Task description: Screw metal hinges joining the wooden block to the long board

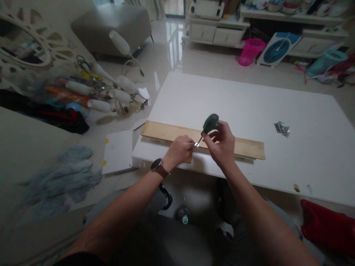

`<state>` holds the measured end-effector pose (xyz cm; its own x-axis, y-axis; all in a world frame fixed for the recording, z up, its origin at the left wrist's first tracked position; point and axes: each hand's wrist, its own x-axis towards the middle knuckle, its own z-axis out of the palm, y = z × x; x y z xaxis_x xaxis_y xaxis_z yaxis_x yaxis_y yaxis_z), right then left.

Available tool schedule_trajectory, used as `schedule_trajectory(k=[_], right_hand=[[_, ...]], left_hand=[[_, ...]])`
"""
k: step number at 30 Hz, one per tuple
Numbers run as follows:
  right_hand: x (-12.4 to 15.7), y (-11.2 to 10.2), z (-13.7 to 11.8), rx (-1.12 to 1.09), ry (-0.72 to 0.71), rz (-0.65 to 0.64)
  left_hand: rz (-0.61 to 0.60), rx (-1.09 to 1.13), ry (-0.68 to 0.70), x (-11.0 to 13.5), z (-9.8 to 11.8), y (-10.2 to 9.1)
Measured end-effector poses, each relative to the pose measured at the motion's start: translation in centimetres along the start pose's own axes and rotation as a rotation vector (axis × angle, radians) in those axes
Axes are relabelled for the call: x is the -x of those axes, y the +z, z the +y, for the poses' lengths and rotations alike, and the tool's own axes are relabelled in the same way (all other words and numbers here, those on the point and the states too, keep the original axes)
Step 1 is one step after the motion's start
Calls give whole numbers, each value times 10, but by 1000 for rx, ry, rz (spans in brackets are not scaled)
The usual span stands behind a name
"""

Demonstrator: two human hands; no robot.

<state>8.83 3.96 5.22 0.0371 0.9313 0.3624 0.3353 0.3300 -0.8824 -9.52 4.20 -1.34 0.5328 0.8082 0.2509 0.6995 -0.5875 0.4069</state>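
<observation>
A long, pale wooden board (172,132) lies across the near part of a white panel. At its front edge sits a small shiny metal bracket (196,145). My left hand (180,148) is closed, its fingertips at the bracket, and it rests over a short wooden piece (189,159) that it partly hides. My right hand (223,142) grips a green-handled screwdriver (210,123) between thumb and fingers. The screwdriver leans, its handle up and to the right, its tip down at the bracket. Whether a screw is under the tip is too small to tell.
The white panel (249,107) carries a small pile of metal hardware (282,128) on the right. Left stand a curly metal lamp (119,94) and a grey bench (113,27). A bottle (183,213) is between my feet; red cloth (327,225) lies at the lower right.
</observation>
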Motion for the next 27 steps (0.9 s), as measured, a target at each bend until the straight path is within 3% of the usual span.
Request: schedule_trajectory(k=[19, 27], right_hand=[[1, -1, 2, 96, -26, 45], [0, -1, -3, 29, 25, 0]], left_hand=[[-14, 5, 10, 1, 0, -2], [-9, -8, 13, 1, 0, -1]])
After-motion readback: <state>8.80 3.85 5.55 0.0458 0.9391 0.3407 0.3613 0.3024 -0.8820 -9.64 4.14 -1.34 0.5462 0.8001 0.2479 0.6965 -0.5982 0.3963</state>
